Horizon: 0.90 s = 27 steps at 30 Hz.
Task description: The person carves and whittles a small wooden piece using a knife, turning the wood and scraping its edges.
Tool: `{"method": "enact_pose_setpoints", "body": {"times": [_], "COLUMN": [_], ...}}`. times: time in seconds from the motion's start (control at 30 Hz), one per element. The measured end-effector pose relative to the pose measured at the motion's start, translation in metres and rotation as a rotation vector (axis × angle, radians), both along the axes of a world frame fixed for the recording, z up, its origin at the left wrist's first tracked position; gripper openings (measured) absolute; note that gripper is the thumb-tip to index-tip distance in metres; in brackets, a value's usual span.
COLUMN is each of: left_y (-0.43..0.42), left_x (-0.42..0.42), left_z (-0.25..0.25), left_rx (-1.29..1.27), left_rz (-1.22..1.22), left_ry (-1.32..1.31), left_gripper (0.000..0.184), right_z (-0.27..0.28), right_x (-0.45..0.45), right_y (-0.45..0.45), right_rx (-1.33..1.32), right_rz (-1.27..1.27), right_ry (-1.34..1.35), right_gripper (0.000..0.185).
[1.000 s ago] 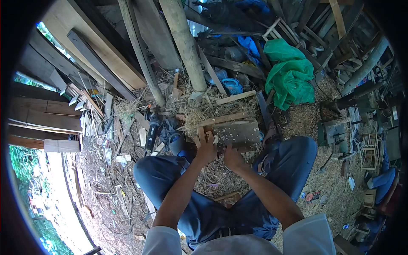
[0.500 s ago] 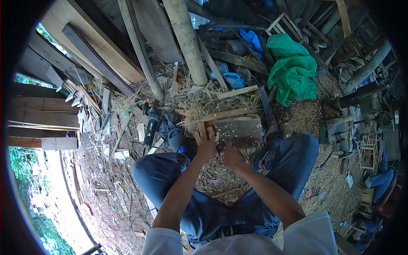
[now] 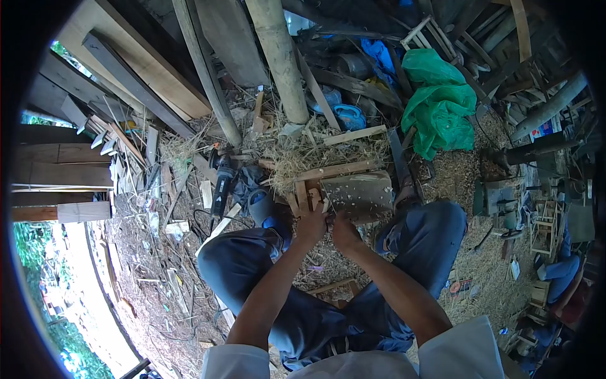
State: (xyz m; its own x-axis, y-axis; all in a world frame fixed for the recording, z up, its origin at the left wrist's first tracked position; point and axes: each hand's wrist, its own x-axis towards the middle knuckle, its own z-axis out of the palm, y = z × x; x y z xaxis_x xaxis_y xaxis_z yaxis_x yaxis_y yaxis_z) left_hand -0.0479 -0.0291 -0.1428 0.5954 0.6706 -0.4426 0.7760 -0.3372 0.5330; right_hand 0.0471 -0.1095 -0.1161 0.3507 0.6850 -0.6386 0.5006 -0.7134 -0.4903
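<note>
Head view: the left hand [image 3: 311, 225] is bent closed about the near end of a small wooden piece [image 3: 315, 198], with little gap visible between fingers and wood; the piece projects beyond the fingers, away from the body. The right hand [image 3: 344, 231] is close beside it, fingers curled in tightly; whether it has hold of anything cannot be told, as the hand's own back and the shade cover the spot. Directly beyond the right hand is a wooden block [image 3: 361, 189], its upper face scattered with pale shavings. A wooden slat [image 3: 338, 170] runs along the far edge of the block, and dry straw [image 3: 295, 156] is heaped past the slat. To the left of the grip, well apart, an angle grinder [image 3: 221, 188] lies on the littered ground. The trousers [image 3: 237, 265] cover bent legs spread to both sides of the grip. Beyond the straw, a thick pole [image 3: 278, 63] stands at a slant, with a blue plastic item [image 3: 349, 117] near its foot. Farther off, beyond and right of the grip, is a crumpled green plastic sheet [image 3: 439, 110]. Far to the right, another person's leg [image 3: 559, 271] in blue is partly visible.
</note>
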Motion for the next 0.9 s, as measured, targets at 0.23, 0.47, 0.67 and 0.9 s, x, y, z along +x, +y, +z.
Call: {"method": "enact_pose_setpoints", "body": {"times": [0.23,0.47,0.67,0.9], "left_y": [0.000,0.014,0.004,0.003], "left_x": [-0.001,-0.008,-0.006,-0.008], "left_z": [-0.002,-0.028,0.003,0.015], "left_rx": [0.074,-0.071,-0.117,0.030], "left_rz": [-0.028,-0.133,-0.018,-0.109], "left_ry": [-0.040,-0.106,-0.056,-0.166], "left_gripper": [0.028,0.029,0.045,0.056], "right_z": [-0.018,-0.006,-0.027,0.015], "right_x": [-0.001,0.005,0.019,0.038], "right_y": [0.006,0.002,-0.021,-0.032], "right_rx": [-0.080,-0.023,0.101,0.350], "right_rz": [-0.118,-0.055,0.458,-0.042], "right_ry": [0.024,0.071,-0.218,-0.026], "right_gripper": [0.025,0.029,0.035,0.030]}}
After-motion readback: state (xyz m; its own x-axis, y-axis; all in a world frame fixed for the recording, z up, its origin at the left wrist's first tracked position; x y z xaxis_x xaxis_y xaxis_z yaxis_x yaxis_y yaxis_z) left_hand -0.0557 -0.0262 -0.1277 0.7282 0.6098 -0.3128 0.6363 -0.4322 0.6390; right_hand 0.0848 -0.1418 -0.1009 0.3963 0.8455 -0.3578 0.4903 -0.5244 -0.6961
